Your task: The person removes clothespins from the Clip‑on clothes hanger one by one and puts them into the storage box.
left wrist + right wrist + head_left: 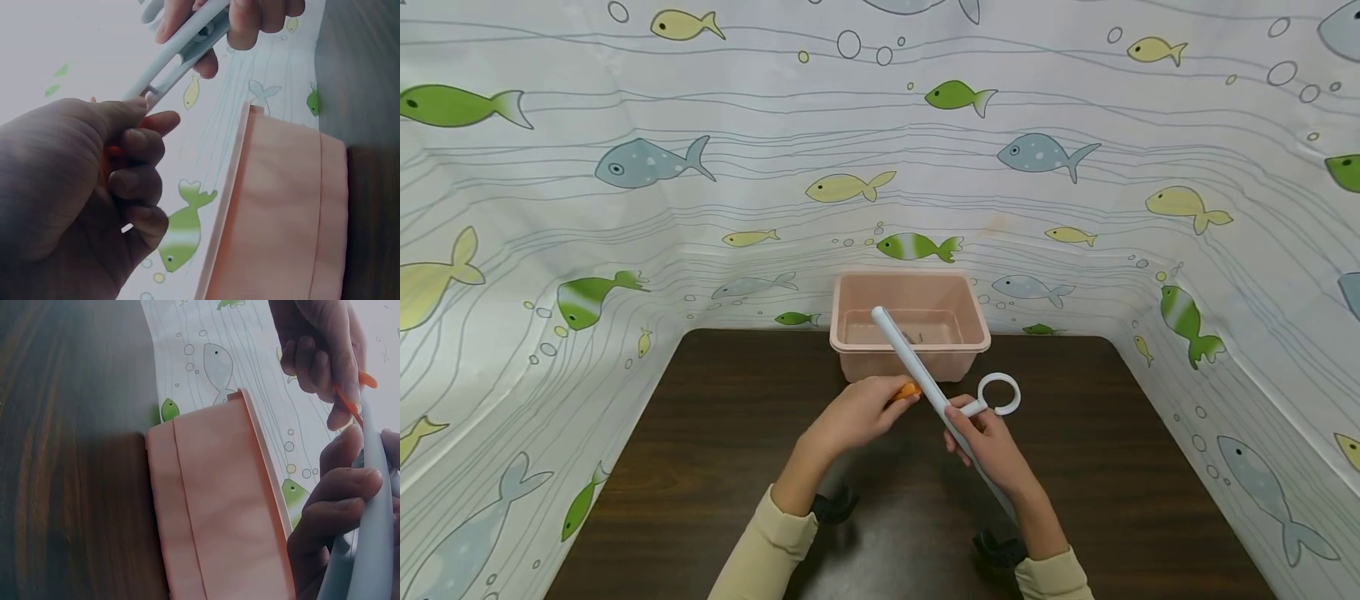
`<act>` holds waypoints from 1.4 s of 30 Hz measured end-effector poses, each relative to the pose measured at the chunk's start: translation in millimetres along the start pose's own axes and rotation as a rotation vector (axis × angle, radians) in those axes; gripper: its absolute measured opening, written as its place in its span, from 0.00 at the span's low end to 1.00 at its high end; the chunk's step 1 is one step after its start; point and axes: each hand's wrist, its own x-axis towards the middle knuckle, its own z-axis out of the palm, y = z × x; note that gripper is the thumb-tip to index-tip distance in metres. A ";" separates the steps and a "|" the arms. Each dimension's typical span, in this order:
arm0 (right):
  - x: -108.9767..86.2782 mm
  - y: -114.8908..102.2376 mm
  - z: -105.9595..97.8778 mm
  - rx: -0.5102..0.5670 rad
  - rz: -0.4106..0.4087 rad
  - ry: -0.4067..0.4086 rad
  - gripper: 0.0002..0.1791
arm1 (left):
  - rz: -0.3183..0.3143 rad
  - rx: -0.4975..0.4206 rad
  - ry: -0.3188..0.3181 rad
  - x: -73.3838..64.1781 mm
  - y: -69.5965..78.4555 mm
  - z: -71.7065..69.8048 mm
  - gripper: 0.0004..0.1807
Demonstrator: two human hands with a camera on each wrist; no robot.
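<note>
My left hand [865, 412] pinches a small orange piece [908, 389], mostly hidden behind the fingers; in the right wrist view, thin orange parts [367, 379] stick out by the thumb. My right hand [996, 454] grips a long, pale plastic bar [913, 358] near its middle. The bar slants from upper left to lower right, and a white ring [998, 377] with a small gap stands off its side on a short arm. The left wrist view shows an open slot along the bar [181, 50]. The left fingertips and orange piece are right at the bar.
Behind the hands, a pink plastic bin [880, 365] stands at the far edge of the dark wooden table [722, 433]. Small dark bits [913, 337] lie inside it. A fish-patterned white sheet [760, 167] surrounds the table at the back and sides.
</note>
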 end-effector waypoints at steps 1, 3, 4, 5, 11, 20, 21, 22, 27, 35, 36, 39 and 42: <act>0.1 0.3 0.1 0.000 0.003 0.004 0.18 | 0.007 0.032 0.017 -0.2 1.6 0.4 0.08; 0.4 1.0 0.2 0.000 0.006 0.012 0.19 | 0.029 0.093 0.056 -0.6 4.0 1.8 0.06; 0.5 1.4 0.3 0.000 0.011 0.014 0.19 | 0.042 0.125 0.075 -1.0 4.8 2.7 0.06; 0.4 1.8 0.4 0.001 0.017 0.016 0.19 | 0.054 0.159 0.092 -1.5 5.5 3.7 0.05; -0.4 3.5 1.6 0.013 0.047 0.012 0.18 | 0.111 0.312 0.179 -5.0 7.1 9.7 0.04; 1.6 1.1 1.3 0.099 0.045 -0.011 0.20 | 0.146 0.337 0.240 -5.9 9.5 8.9 0.12; 1.6 0.8 1.2 0.102 0.046 -0.014 0.20 | 0.145 0.335 0.238 -6.1 9.4 8.8 0.13; 1.5 0.5 0.9 0.102 0.046 -0.016 0.20 | 0.145 0.332 0.236 -6.2 9.4 8.7 0.13; 0.6 0.5 0.8 0.105 0.048 -0.013 0.21 | 0.141 0.323 0.236 -5.9 10.8 9.2 0.12; -1.6 2.3 -2.8 0.070 0.011 0.004 0.19 | 0.116 0.309 0.228 -6.4 12.7 9.1 0.12; -2.1 2.5 -3.6 0.068 0.011 0.007 0.19 | 0.106 0.299 0.221 -6.5 12.4 8.9 0.12; -3.3 2.8 -5.4 0.063 0.013 0.018 0.18 | 0.052 0.261 0.196 -6.4 11.1 7.8 0.15; -4.2 1.8 -6.5 0.059 0.006 0.028 0.18 | -0.007 0.214 0.179 -5.6 8.9 5.9 0.16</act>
